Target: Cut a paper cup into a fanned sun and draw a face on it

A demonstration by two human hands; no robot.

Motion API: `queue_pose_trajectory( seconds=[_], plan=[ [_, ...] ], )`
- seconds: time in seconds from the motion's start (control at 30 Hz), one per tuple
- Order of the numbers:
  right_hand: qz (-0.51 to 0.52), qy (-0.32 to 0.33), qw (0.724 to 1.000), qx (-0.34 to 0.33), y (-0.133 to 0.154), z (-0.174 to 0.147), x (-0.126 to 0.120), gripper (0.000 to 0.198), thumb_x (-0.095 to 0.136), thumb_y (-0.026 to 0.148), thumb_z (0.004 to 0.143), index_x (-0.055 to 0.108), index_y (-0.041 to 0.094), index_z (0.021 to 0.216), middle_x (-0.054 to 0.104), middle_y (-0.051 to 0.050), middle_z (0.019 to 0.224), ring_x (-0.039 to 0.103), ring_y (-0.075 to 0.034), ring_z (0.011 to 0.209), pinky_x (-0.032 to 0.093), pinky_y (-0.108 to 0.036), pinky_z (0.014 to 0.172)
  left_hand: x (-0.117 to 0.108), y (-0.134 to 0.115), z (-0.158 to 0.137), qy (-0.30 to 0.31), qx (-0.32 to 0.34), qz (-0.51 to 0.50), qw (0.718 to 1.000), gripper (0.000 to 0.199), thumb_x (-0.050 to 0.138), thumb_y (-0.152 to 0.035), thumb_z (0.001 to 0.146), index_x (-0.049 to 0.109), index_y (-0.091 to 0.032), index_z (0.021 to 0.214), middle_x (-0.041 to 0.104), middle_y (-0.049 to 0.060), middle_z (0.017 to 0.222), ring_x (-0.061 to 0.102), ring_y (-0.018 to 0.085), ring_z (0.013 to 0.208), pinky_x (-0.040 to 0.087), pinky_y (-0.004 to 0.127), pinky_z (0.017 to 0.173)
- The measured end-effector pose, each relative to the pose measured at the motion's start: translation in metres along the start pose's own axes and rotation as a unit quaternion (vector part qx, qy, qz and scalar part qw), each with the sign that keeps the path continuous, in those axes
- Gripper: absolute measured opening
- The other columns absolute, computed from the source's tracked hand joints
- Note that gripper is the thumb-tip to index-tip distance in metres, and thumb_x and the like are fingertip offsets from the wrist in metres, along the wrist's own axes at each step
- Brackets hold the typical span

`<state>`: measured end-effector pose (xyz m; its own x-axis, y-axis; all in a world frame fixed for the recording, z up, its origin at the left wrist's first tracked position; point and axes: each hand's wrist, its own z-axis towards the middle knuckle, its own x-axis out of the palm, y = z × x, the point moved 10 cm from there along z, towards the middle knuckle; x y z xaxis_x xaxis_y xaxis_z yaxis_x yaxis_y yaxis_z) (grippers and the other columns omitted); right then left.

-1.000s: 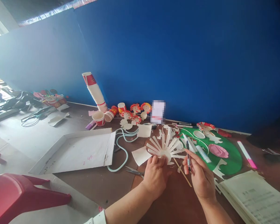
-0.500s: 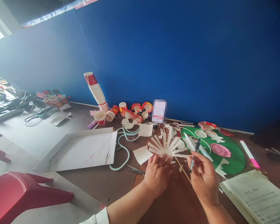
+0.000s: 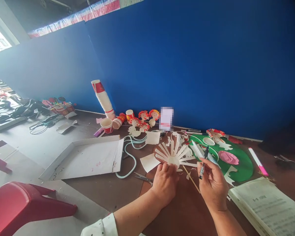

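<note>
A black pen [image 3: 204, 163] is gripped between the thumb and fingers of the right hand [image 3: 213, 185], right of lower centre; its long axis is slanted, with the dark end toward the upper right (which end writes cannot be told). A cut paper fan [image 3: 174, 160] is held at its lower edge by the curled left hand [image 3: 165, 183], its strips spread upward and sideways. Brown surface [image 3: 180, 216] is seen below and between the hands, flanked by scissors [image 3: 145, 178] just beside the left hand and a booklet [image 3: 267, 203] at lower right.
</note>
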<state>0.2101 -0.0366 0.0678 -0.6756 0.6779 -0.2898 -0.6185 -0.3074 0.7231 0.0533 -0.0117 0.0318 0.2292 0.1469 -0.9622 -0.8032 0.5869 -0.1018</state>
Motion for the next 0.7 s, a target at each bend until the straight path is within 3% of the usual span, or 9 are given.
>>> queue_pose_trajectory(
  seconds=[0.13, 0.33, 0.5, 0.7],
  plan=[
    [-0.029, -0.011, 1.000, -0.003, 0.002, 0.001, -0.004, 0.026, 0.059, 0.029, 0.086, 0.062, 0.018, 0.109, 0.067, -0.010, 0.099, 0.066, -0.021, 0.086, 0.054, -0.035, 0.076, 0.001, -0.002, -0.004, -0.004, 0.014, 0.035, 0.999, 0.031, 0.043, -0.028, 0.092, 0.058, -0.016, 0.115, 0.057, 0.008, 0.114, 0.045, 0.022, 0.091, 0.038, 0.038, 0.083],
    [-0.050, 0.001, 0.998, -0.028, 0.012, 0.001, -0.001, 0.027, 0.058, 0.032, 0.087, 0.063, 0.018, 0.110, 0.068, -0.010, 0.098, 0.066, -0.021, 0.085, 0.053, -0.033, 0.071, 0.000, 0.002, -0.001, 0.020, 0.003, -0.006, 1.000, 0.020, 0.046, -0.028, 0.091, 0.062, -0.019, 0.098, 0.060, 0.005, 0.098, 0.047, 0.020, 0.090, 0.038, 0.037, 0.081],
    [-0.035, 0.002, 0.998, -0.055, 0.018, 0.001, -0.002, 0.025, 0.057, 0.030, 0.088, 0.063, 0.021, 0.110, 0.068, -0.010, 0.102, 0.066, -0.022, 0.087, 0.054, -0.036, 0.074, -0.002, 0.010, -0.008, 0.018, -0.032, -0.024, 0.999, 0.029, 0.052, -0.034, 0.089, 0.055, -0.021, 0.114, 0.057, 0.005, 0.107, 0.047, 0.022, 0.096, 0.040, 0.037, 0.086],
    [0.039, 0.023, 0.999, -0.014, 0.018, -0.002, 0.003, 0.021, 0.054, 0.029, 0.089, 0.060, 0.021, 0.108, 0.067, -0.010, 0.099, 0.065, -0.018, 0.070, 0.056, -0.035, 0.064, -0.006, 0.012, -0.016, -0.009, -0.054, -0.043, 0.998, 0.047, 0.050, -0.036, 0.089, 0.041, -0.021, 0.134, 0.057, 0.006, 0.109, 0.047, 0.023, 0.099, 0.039, 0.040, 0.090]
  ],
)
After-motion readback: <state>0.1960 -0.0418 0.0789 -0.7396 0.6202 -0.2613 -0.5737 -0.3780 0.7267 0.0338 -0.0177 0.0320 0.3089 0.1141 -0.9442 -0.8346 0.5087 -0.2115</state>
